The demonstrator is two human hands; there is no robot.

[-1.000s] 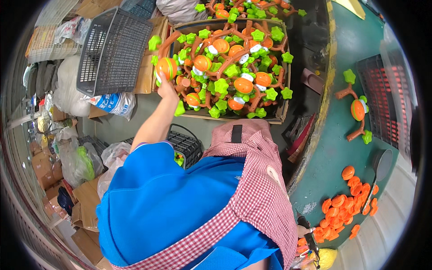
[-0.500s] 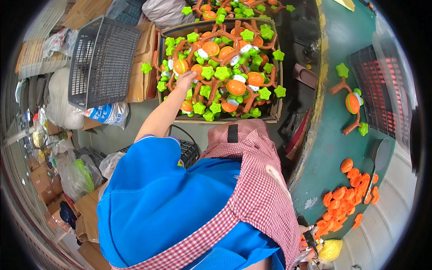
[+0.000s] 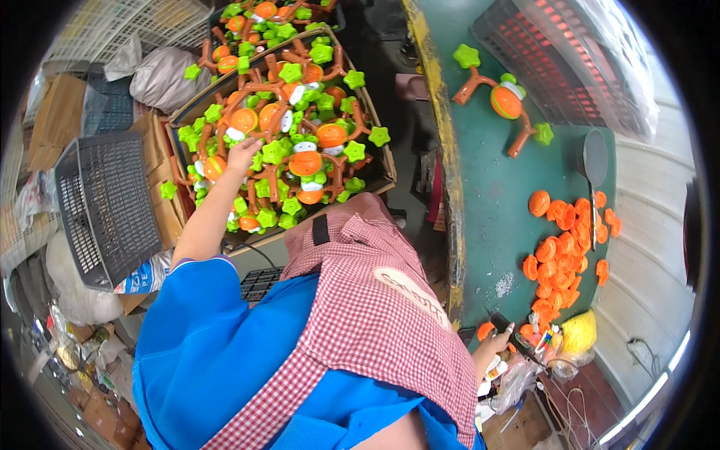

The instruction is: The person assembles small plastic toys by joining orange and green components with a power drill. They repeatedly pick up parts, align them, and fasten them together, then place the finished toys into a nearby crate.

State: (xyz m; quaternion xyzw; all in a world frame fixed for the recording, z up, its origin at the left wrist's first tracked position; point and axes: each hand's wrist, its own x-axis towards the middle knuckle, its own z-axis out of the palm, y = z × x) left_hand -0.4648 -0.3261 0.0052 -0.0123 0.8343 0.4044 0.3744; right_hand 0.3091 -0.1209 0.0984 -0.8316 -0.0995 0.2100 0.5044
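Observation:
In the left half of the view, my left hand (image 3: 244,155) reaches into a cardboard box (image 3: 386,161) heaped with plastic toys (image 3: 305,163). They have orange balls, brown forked branches and green stars. Its fingers are bent in among the toys; what they grip is hidden. Low on the right, beside the green table (image 3: 495,247), my right hand (image 3: 491,349) is closed around a black corded tool (image 3: 511,331), whose exact kind is unclear. Just beyond the tool lies a pile of orange shell pieces (image 3: 555,262).
One toy (image 3: 506,103) lies on the table's far part, near a dark crate (image 3: 544,56) under clear plastic. A grey pan-shaped thing (image 3: 594,159) rests by the orange pieces. An empty grey crate (image 3: 109,202) stands left of the box. A yellow bundle (image 3: 577,334) sits at the table's near edge.
My view has turned right, so the box appears farther left and more of the table shows. My left hand has shifted slightly onto the toys. My right hand and the black tool now show more clearly.

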